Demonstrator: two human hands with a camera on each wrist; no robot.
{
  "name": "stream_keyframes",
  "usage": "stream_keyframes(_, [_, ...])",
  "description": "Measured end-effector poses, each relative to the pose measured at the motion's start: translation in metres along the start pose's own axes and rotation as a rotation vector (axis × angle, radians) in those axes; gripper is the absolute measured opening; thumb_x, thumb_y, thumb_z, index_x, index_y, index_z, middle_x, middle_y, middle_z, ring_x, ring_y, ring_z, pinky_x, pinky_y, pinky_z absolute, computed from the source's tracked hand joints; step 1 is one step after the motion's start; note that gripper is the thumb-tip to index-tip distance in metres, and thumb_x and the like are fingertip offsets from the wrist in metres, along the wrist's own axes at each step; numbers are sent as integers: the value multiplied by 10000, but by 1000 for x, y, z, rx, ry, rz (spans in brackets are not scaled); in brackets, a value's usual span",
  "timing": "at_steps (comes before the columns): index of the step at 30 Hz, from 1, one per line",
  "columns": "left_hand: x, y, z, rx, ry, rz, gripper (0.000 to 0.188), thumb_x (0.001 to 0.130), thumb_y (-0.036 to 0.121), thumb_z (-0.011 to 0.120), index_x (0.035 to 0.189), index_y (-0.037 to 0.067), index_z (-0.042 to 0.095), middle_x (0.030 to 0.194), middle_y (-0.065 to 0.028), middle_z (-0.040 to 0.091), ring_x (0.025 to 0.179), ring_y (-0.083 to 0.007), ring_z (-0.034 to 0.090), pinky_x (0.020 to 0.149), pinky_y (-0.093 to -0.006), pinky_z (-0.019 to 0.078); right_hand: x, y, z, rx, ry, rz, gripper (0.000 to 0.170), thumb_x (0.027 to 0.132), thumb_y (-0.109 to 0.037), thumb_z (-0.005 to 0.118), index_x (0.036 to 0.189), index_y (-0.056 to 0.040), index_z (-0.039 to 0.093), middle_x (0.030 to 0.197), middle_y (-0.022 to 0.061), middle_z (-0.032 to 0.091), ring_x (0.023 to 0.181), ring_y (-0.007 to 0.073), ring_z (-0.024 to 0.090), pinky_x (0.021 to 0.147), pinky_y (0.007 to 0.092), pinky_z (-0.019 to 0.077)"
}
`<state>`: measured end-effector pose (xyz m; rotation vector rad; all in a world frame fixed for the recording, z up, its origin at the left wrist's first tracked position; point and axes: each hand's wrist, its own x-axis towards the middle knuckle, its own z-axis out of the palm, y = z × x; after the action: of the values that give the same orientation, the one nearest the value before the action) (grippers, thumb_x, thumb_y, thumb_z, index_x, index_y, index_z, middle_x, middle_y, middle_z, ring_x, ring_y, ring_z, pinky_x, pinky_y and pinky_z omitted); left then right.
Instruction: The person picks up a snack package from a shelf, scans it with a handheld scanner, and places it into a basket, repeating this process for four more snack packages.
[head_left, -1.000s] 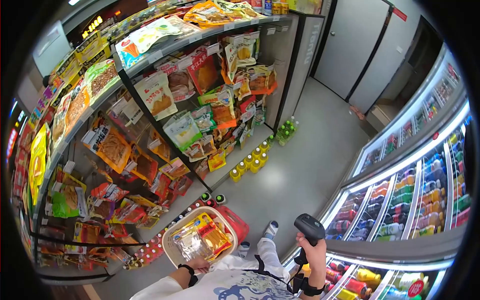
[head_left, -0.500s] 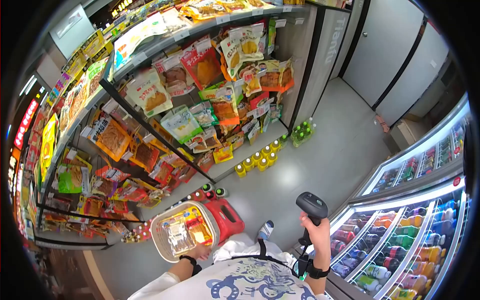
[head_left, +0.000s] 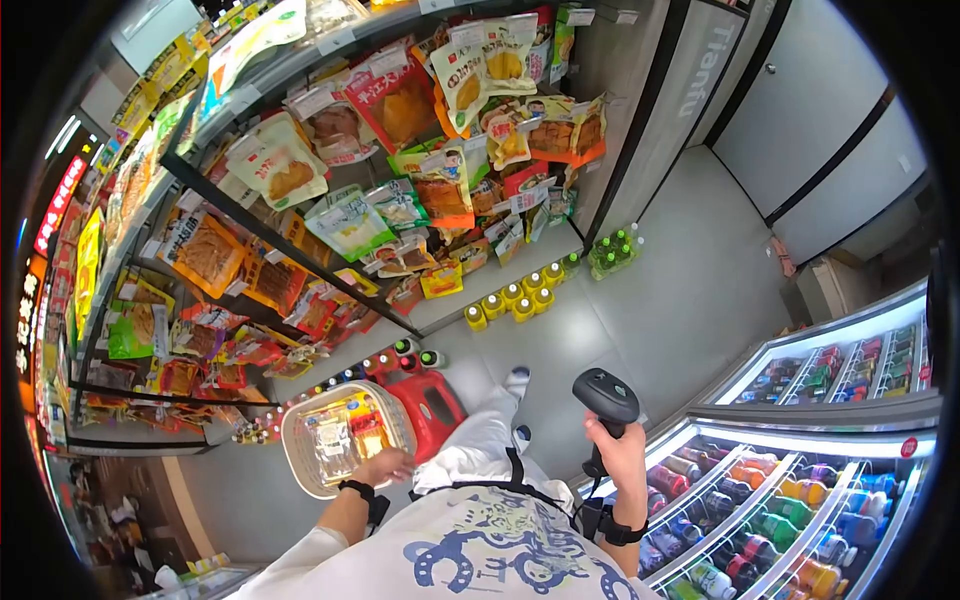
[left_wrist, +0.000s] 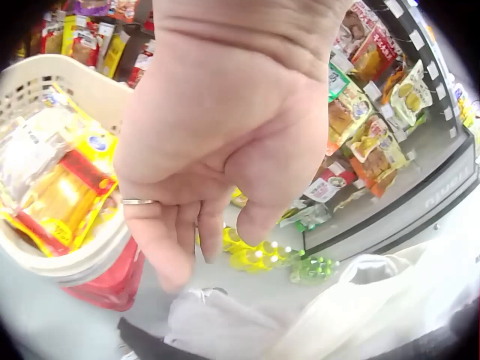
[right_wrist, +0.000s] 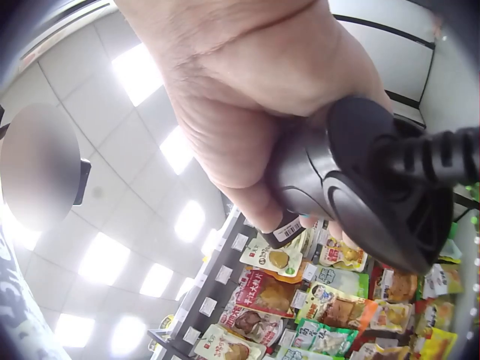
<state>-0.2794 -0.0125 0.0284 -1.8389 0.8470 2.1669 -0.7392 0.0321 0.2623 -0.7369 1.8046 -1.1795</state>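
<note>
My right hand [head_left: 624, 460] grips a black handheld barcode scanner [head_left: 606, 394] by its handle, its head tilted up toward the shelves. In the right wrist view the scanner's dark grip [right_wrist: 300, 176] fills the palm, and a ribbed cable runs from its base. My left hand [head_left: 386, 467] hangs loosely bent at the near right side of a cream plastic basket [left_wrist: 71, 71]. Nothing lies in that palm in the left wrist view. Inside the basket are yellow and red food packets [left_wrist: 64, 199] and a clear, shiny one [head_left: 332, 440].
A red container [head_left: 437, 412] stands beside the basket. Hanging snack packets [head_left: 400, 100] fill the shelving ahead. Along its foot stand yellow-capped bottles [head_left: 512, 298], green bottles [head_left: 615, 252] and dark bottles [head_left: 380, 360]. A lit drinks fridge [head_left: 780, 520] is at the right, with a grey door [head_left: 810, 90] beyond.
The head view has turned and shifted, so shelves and fridge sit differently. My left hand has drawn from the basket's near rim toward its right side. My right hand still holds the scanner upright.
</note>
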Motion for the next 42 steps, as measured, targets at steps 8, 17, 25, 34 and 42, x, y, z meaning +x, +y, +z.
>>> stream_keyframes(8, [12, 200, 38, 51, 123, 279, 282, 814, 196, 568, 1053, 52, 603, 889, -62, 651, 741, -186, 643, 550, -299, 500, 66, -33, -14, -86, 57, -42, 179, 773, -118, 679, 906, 1, 659, 726, 4, 617, 664, 61, 527, 608, 241, 427])
stream_keyframes(17, [35, 415, 70, 95, 169, 588, 223, 837, 191, 579, 1015, 59, 594, 842, -20, 615, 730, -119, 582, 606, -266, 466, 132, -105, -20, -189, 108, -20, 148, 778, -111, 669, 878, -2, 658, 686, -14, 600, 631, 54, 510, 583, 234, 409])
stream_keyframes(25, [64, 493, 83, 151, 142, 662, 224, 832, 163, 582, 1010, 28, 592, 847, -40, 612, 715, -104, 566, 578, -259, 442, 166, -96, -17, -88, 162, 2, 150, 773, -106, 671, 889, -12, 660, 704, -16, 604, 629, 59, 504, 576, 240, 406])
stream_keyframes(34, [88, 552, 113, 6, 154, 642, 309, 818, 135, 595, 1088, -6, 549, 885, -38, 607, 723, -112, 564, 614, -256, 442, 232, -89, -49, -61, 47, 100, 174, 769, -113, 677, 908, -10, 663, 734, -4, 619, 659, 60, 519, 593, 239, 418])
stream_keyframes(42, [95, 635, 126, 25, 351, 740, 497, 786, 95, 593, 1240, -37, 440, 1018, -115, 612, 853, -188, 595, 719, -295, 472, 329, -108, -91, -157, -31, -24, 214, 751, -164, 685, 899, -11, 661, 685, 14, 610, 622, 83, 531, 591, 258, 436])
